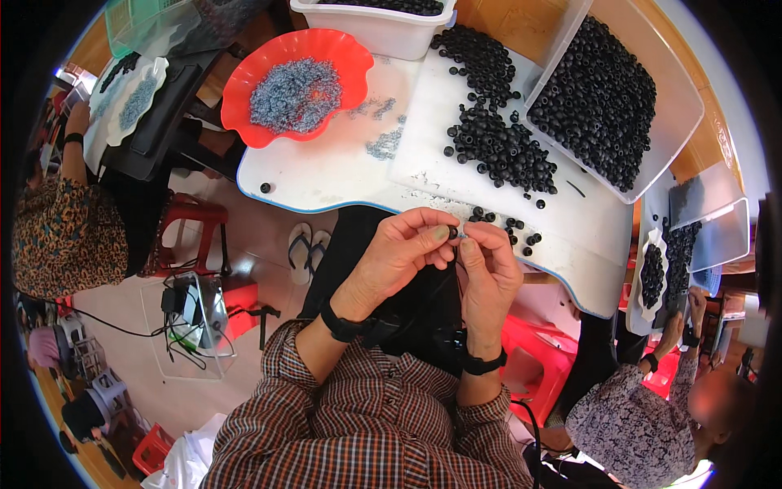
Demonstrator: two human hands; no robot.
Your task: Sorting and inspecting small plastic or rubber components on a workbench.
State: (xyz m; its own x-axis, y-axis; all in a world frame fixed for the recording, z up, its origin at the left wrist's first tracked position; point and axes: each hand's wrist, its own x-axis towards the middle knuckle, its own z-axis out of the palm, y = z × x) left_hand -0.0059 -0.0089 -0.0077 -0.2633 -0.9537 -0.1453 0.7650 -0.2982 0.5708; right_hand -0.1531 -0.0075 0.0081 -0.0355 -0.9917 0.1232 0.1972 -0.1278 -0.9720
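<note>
Close together at the table's front edge, both my hands are raised in front of me. My left hand [399, 248] pinches a small black ring-like piece [453, 232] between thumb and fingertips. Right beside it, my right hand [489, 273] closes thumb and forefinger on a tiny bluish-grey piece [463, 236], which meets or nearly meets the black one. Just beyond my fingers, several black ring-like pieces [489, 217] lie at the table edge. A large heap of the same pieces [501, 151] spreads over a white board [423, 106]. Tiny bluish-grey pieces [293, 94] fill a red scalloped bowl [236, 106].
A clear bin [692, 122] of black pieces tilts toward the white table [326, 175] at right. A white tub [366, 24] stands at the back. Co-workers sit on both sides, one in a patterned top [69, 236] at left. Red stools [195, 224] and a clear box with cables [191, 318] stand below.
</note>
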